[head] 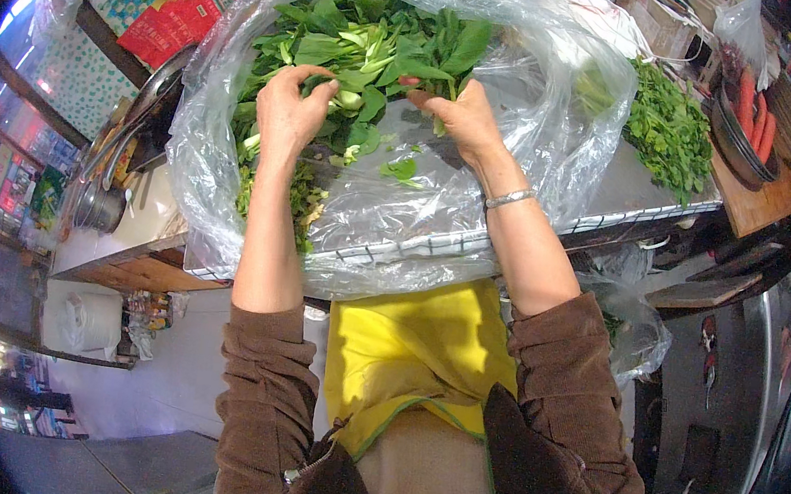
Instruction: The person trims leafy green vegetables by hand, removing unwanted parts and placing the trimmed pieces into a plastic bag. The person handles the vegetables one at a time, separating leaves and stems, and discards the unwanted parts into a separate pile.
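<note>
A heap of leafy greens with pale stems lies on a large clear plastic bag spread over the table. My right hand grips a small bunch of greens by its stems, leaves pointing up, at the heap's right side. At the heap's left part is my left hand, its thumb and forefinger curled towards each other; whether a leaf is between them cannot be told. Loose leaf pieces lie on the plastic below the heap. Smaller, partly yellowed leaves sit beside my left forearm.
Another pile of green herbs lies on the table at the right. Beyond it, a dark bowl with several carrots stands on a wooden board. Pans, a metal pot and a red packet are at the left.
</note>
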The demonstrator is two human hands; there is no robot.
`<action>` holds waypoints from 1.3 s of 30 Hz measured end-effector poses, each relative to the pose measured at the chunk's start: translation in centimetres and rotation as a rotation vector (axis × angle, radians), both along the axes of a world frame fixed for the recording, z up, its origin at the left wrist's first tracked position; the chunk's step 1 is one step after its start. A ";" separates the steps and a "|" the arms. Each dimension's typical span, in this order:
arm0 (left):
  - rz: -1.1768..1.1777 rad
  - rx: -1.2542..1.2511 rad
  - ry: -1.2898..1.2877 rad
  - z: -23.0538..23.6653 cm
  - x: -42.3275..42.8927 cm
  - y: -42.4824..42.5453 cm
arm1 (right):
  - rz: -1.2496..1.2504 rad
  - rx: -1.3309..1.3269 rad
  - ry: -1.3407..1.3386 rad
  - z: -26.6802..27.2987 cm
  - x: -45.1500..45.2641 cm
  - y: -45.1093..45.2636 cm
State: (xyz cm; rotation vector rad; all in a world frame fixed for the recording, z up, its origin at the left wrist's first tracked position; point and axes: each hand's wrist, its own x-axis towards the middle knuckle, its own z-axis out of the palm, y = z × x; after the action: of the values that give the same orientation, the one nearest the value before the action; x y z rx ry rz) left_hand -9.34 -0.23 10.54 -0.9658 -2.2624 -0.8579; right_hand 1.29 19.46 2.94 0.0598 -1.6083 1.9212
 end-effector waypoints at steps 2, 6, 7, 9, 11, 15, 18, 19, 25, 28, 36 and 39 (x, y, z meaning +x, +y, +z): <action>-0.081 0.112 -0.271 0.3 1.3 1.1 | 0.013 0.090 -0.021 0.0 0.0 -0.2; -0.292 0.378 -0.613 -0.7 2.8 3.5 | 0.017 0.128 -0.029 -0.1 0.3 -0.3; -0.349 0.413 -0.695 -1.1 2.9 3.7 | 0.022 0.125 -0.041 0.0 0.3 -0.2; -0.582 0.749 -0.861 -2.4 3.1 4.7 | 0.033 0.001 -0.035 0.0 0.4 -0.2; -0.724 0.926 -0.985 -3.7 3.2 5.2 | 0.051 -0.081 -0.041 0.0 0.3 -0.1; -0.590 0.761 -1.044 -6.7 3.5 5.6 | 0.032 -0.066 -0.082 -0.2 0.0 0.0; -0.581 0.664 -0.978 -7.9 3.0 5.4 | 0.027 -0.062 -0.113 -0.4 -0.2 0.1; -0.578 0.697 -0.988 -8.1 2.8 5.3 | 0.026 -0.073 -0.131 -0.4 -0.3 0.1; -0.587 0.762 -0.987 -8.2 2.7 5.1 | 0.045 0.030 -0.098 -0.5 -0.2 -0.3; -0.548 0.740 -0.963 -8.2 3.0 5.1 | 0.074 0.043 -0.067 -0.4 0.0 -0.5; -0.610 0.864 -1.062 -8.0 2.9 5.1 | 0.070 -0.128 -0.036 -0.6 -0.5 -0.4; -0.604 0.871 -1.024 -8.2 2.8 5.3 | 0.006 -0.156 -0.047 -0.7 -0.7 -0.3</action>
State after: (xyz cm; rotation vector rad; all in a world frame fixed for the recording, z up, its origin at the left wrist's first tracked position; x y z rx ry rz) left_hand -6.57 5.02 2.34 -0.8360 -1.7948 -2.7923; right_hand 0.59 19.19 2.21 -0.0451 -1.4836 2.0601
